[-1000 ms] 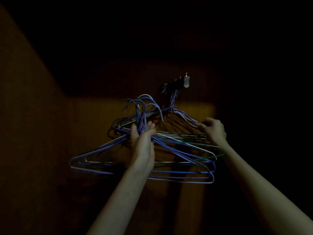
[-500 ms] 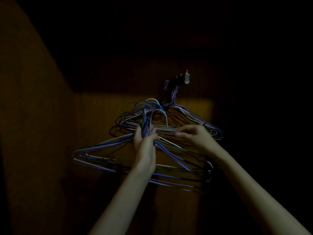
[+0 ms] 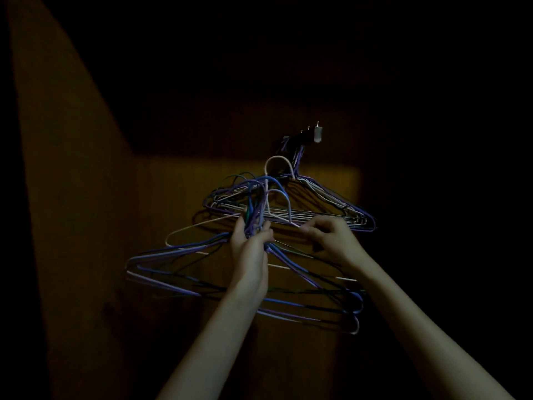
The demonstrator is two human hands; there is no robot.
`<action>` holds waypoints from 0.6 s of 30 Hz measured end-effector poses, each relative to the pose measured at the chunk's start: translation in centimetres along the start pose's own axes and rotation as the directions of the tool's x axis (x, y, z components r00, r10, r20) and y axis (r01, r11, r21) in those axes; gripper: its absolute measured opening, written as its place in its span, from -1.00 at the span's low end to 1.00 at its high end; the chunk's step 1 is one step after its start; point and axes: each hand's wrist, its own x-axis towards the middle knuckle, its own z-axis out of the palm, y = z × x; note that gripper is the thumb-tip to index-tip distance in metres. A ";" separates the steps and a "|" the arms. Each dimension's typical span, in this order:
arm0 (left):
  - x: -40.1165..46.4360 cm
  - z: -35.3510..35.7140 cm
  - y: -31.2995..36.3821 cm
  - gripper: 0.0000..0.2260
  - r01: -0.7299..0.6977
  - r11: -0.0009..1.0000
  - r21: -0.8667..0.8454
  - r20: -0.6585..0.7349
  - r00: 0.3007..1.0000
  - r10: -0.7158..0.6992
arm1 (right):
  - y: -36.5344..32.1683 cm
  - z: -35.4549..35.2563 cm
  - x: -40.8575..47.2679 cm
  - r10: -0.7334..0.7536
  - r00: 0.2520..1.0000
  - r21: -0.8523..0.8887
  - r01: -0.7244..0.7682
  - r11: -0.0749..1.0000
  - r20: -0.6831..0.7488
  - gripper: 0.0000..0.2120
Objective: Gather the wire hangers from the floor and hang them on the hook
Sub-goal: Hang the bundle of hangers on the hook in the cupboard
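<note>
A: What is each grip doing?

B: My left hand point(image 3: 250, 255) is clamped around the twisted necks of a bundle of wire hangers point(image 3: 202, 272), whose shoulders splay out to both sides and below it. I keep the necks bunched so the loops stand together above the fist. My right hand point(image 3: 331, 241) is pinched shut on one pale hanger point(image 3: 277, 180), just beside the left grip, and tips it so its loop rises above the rest.

A: Where is the hook?

B: The hook point(image 3: 313, 134) sits up and to the right of both grips, on the dim wooden wall point(image 3: 86, 197). Another stack of hangers point(image 3: 331, 209) already hangs from it, directly behind my right grip.

A: Why single one out?

B: I judge the whole bundle is too tangled to seat at once, so one loop goes first; snagging on the hung stack is the risk
</note>
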 end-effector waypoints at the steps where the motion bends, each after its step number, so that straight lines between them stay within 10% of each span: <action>1: -0.2 0.0 0.0 -0.33 -0.004 1.000 -0.001 -0.002 1.000 0.004 | 0.1 -0.3 -0.2 0.003 1.000 0.013 -0.003 1.000 -0.002 -0.87; 18: -3.0 -0.1 -0.7 -0.38 0.050 0.999 0.013 0.067 0.996 -0.051 | -1.5 0.7 -1.2 -0.015 0.989 0.282 -0.027 0.959 0.147 -0.87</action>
